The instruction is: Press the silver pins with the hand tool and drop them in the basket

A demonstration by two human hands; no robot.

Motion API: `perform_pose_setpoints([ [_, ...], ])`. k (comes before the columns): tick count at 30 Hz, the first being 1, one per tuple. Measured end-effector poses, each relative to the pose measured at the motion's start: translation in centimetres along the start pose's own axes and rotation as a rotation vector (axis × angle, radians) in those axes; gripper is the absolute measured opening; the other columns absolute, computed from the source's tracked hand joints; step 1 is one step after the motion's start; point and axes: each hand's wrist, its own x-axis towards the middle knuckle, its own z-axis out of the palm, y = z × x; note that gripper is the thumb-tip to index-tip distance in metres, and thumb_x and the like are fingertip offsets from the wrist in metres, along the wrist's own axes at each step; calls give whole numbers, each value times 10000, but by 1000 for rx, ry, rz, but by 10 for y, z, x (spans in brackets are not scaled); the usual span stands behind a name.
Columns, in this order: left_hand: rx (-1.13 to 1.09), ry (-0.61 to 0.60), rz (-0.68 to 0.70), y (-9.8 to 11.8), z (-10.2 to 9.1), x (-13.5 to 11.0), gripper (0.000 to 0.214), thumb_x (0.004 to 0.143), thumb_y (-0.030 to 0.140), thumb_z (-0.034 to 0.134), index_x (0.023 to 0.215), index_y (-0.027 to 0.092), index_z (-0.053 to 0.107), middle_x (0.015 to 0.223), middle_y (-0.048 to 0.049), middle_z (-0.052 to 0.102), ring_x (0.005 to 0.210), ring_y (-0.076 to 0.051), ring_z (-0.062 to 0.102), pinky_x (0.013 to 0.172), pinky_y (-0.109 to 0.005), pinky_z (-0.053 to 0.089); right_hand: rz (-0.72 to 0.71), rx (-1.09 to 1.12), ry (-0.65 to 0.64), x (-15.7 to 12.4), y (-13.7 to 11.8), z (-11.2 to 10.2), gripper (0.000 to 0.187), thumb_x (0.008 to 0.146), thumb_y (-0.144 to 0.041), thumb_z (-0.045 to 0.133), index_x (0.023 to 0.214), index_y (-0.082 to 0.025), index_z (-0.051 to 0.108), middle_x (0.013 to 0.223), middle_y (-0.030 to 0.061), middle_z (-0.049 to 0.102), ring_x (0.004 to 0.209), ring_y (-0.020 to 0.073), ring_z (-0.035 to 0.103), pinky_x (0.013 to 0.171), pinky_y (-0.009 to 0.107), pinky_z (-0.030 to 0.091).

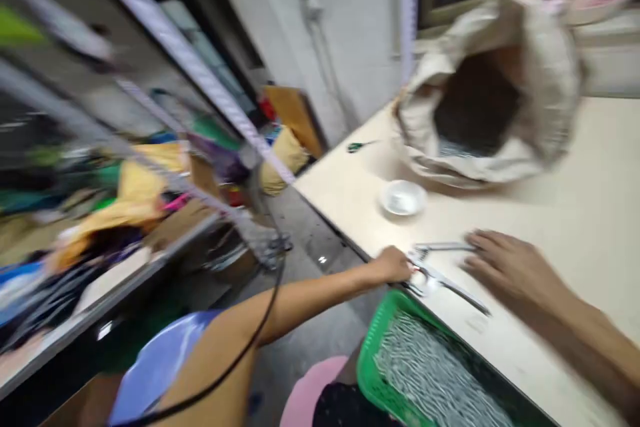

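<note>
My left hand (391, 266) is closed at the table's near edge, its fingertips against the head of a shiny metal tool (463, 295) with two long arms. A small red bit shows by those fingers; whatever they pinch is too blurred to name. My right hand (510, 268) lies palm down over the table, fingers stretched out, their tips at the end of the tool's upper arm. Below the tool, a green plastic basket (369, 365) holds many small, thin, silvery metal pieces (435, 373). Behind the tool stands a small white dish (403, 199) with something pale inside.
A large pale sack (545, 93) with a wide, dark mouth leans on the cream table (590, 213). Small green-handled scissors (356, 147) lie near the left edge. At left are a cluttered shelf rack (185, 57) and a purple-blue basin (160, 357). A dark cable crosses the lower left.
</note>
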Motion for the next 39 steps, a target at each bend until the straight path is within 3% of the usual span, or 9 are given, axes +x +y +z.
perform_pose_setpoints([
  [3, 109, -158, 24, -9, 7, 33, 130, 746, 155, 594, 686, 81, 681, 686, -32, 633, 706, -164, 578, 613, -239, 425, 32, -43, -177, 4, -3, -4, 555, 874, -570, 466, 1314, -232, 479, 1362, 125, 490, 1230, 304, 458, 981, 471, 401],
  [5, 137, -124, 28, -16, 8, 42, 161, 703, 175, 566, 584, 108, 651, 540, 13, 548, 606, -122, 518, 557, -214, 359, 36, -43, -214, 10, -6, -6, 638, 861, -623, 446, 1343, -206, 443, 1369, 137, 482, 1252, 318, 429, 1011, 503, 354],
  [13, 93, -71, 11, -23, 9, 44, 159, 637, 279, 581, 592, 142, 648, 599, 11, 555, 624, -133, 519, 587, -228, 369, 66, -53, -220, -20, -24, 0, 1070, 632, -805, 562, 1447, -175, 271, 1478, 215, 290, 1347, 430, 229, 1023, 634, 258],
  [17, 64, -119, -12, -20, 8, 46, 160, 635, 280, 583, 599, 138, 649, 587, 12, 553, 614, -132, 516, 582, -233, 365, 135, -79, -195, -32, -29, 5, 1029, 655, -733, 617, 1450, -197, 244, 1495, 199, 259, 1350, 432, 210, 1006, 616, 304],
  [26, 31, -120, -17, -18, 9, 45, 173, 644, 280, 597, 613, 121, 658, 564, 21, 536, 584, -121, 488, 566, -237, 344, 158, 20, -118, -30, -29, 1, 1000, 685, -696, 609, 1446, -177, 219, 1324, 169, 437, 1201, 362, 376, 944, 503, 376],
  [32, 126, -138, -56, -13, 6, 40, 169, 713, 245, 594, 625, 113, 652, 531, 31, 491, 573, -125, 497, 563, -242, 361, 184, 52, -100, -31, -31, 1, 812, 717, -626, 632, 1340, -160, 398, 1191, 157, 501, 1050, 316, 440, 828, 437, 412],
  [35, 280, 37, 89, -10, 12, 27, 173, 778, 264, 592, 743, 109, 660, 726, -37, 594, 738, -183, 576, 666, -285, 455, 190, 85, -83, -30, -36, 0, 581, 771, -515, 641, 1229, -189, 495, 1086, 122, 540, 951, 278, 464, 770, 402, 408],
  [37, 406, 216, 329, -4, 22, 22, 218, 807, 276, 603, 943, 109, 639, 1007, -111, 609, 965, -242, 572, 806, -355, 484, 200, 93, -69, -29, -39, 1, 501, 779, -468, 654, 1174, -190, 521, 1042, 109, 544, 916, 262, 465, 753, 387, 408],
  [39, 506, 290, 587, 3, 33, 26, 382, 816, 296, 623, 1150, 126, 550, 1264, -157, 515, 1182, -297, 474, 939, -437, 444, 206, 85, -61, -28, -42, 3, 500, 770, -470, 661, 1152, -178, 524, 1031, 108, 539, 908, 259, 465, 756, 388, 416],
])
